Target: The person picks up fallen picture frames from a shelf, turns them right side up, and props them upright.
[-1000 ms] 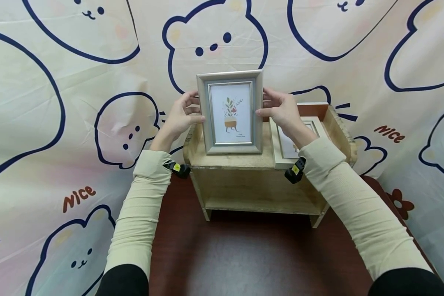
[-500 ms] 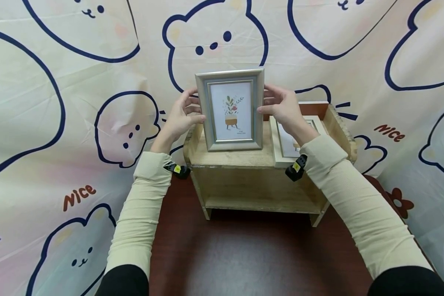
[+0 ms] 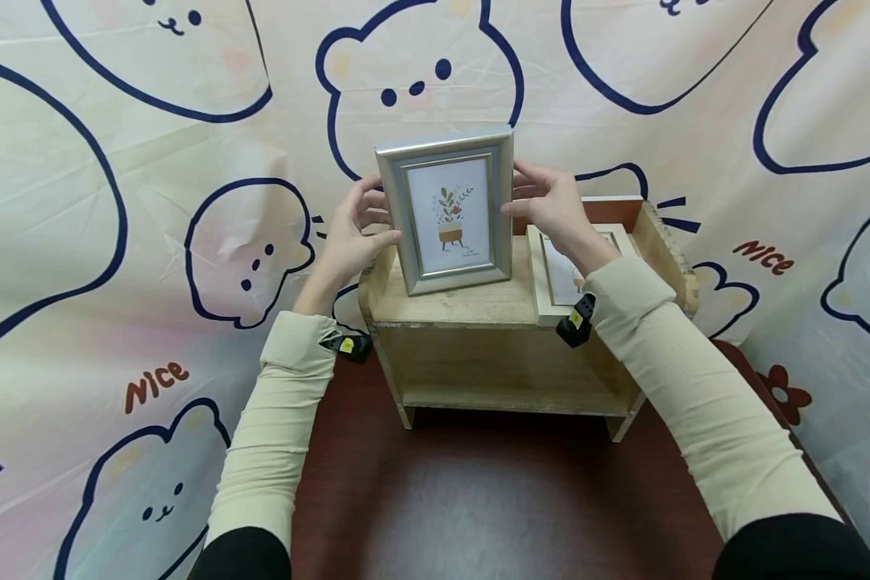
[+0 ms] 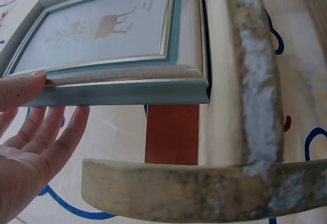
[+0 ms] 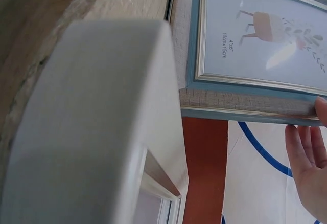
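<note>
A silvery-grey picture frame (image 3: 449, 213) with a blue-green inner border stands at a slight slant on the wooden shelf unit's top. Its print shows a potted plant on legs. At its left side, my left hand (image 3: 351, 229) grips the edge, thumb in front and fingers behind. My right hand (image 3: 554, 209) pinches the opposite edge the same way. In the left wrist view, the left thumb lies on the frame's front edge. A second, cream-white frame (image 3: 544, 290) lies on the shelf top, partly hidden under my right forearm.
The wooden shelf unit (image 3: 507, 366) has a lower board and raised sides, with a reddish-brown back panel (image 3: 612, 212). It stands on a dark red-brown glossy surface (image 3: 507, 499). A cartoon-printed cloth (image 3: 246, 153) hangs close behind and on both sides.
The silvery-grey frame has shifted slightly up and left in view and turned, so its right side sits higher. Both hands keep their hold and move with it. The cream-white frame stays put.
</note>
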`<state>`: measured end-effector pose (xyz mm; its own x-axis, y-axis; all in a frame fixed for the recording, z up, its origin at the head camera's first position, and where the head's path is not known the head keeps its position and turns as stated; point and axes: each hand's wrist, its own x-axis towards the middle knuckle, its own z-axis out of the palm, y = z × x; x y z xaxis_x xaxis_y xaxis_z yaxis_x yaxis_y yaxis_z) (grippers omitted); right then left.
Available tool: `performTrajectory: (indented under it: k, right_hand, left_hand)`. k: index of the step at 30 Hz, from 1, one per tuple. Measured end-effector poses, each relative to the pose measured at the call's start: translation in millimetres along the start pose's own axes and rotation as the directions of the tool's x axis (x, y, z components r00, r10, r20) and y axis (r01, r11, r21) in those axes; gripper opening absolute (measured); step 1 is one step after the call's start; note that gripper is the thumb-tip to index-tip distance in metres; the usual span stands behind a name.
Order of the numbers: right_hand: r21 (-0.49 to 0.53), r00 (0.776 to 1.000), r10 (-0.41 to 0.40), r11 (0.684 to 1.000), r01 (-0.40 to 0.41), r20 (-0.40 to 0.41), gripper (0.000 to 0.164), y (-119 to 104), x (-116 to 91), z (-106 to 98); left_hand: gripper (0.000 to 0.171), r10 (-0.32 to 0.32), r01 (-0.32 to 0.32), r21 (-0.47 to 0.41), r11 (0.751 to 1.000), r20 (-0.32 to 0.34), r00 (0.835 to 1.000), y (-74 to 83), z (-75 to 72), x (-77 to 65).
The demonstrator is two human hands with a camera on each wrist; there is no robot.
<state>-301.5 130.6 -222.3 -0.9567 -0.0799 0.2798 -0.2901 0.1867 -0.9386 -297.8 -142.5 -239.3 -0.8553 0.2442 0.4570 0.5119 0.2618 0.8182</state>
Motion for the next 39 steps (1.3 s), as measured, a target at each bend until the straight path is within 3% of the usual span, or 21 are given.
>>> performTrajectory:
  k: [5, 9, 14, 17, 20, 33, 39]
  right_hand:
    - [-0.032, 1.0, -0.015, 0.999, 0.016, 0.012, 0.066, 0.3, 3.6, 0.5]
    - [-0.118, 0.993, -0.115, 0.986, 0.117, 0.031, 0.079, 0.3, 6.5, 0.1]
    - [-0.302, 0.951, -0.298, 0.902, 0.308, 0.078, 0.098, -1.8, 8.8, -2.4]
    - [-0.37, 0.916, -0.379, 0.839, 0.399, 0.13, 0.097, -2.7, 10.9, -3.8]
    - [-0.392, 0.904, -0.398, 0.815, 0.427, 0.158, 0.093, -3.6, 12.6, -4.8]
    - [-0.261, 0.934, -0.327, 0.897, 0.355, 0.146, 0.087, -4.3, 16.6, -5.9]
    - [-0.099, 0.952, -0.259, 0.956, 0.276, 0.161, 0.076, -7.5, 12.5, -3.1]
  left_hand:
    - [0.067, 0.02, -0.019, 0.023, 1.0, -0.027, 0.999, 16.0, 4.7, -12.4]
    - [0.066, 0.038, -0.036, 0.036, 0.999, -0.046, 0.998, 25.0, 8.9, -21.3]
    - [0.065, 0.063, -0.06, 0.058, 0.997, -0.056, 0.996, 27.5, 11.6, -26.3]
    - [0.065, 0.074, -0.07, 0.064, 0.996, -0.058, 0.996, 27.7, 12.2, -27.3]
    - [0.064, 0.081, -0.077, 0.064, 0.995, -0.061, 0.995, 27.7, 12.5, -28.0]
    - [0.062, 0.176, -0.172, 0.053, 0.984, -0.085, 0.981, 34.5, 26.9, -42.9]
    - [0.065, 0.238, -0.236, 0.029, 0.971, -0.122, 0.964, 18.9, 33.0, -41.7]
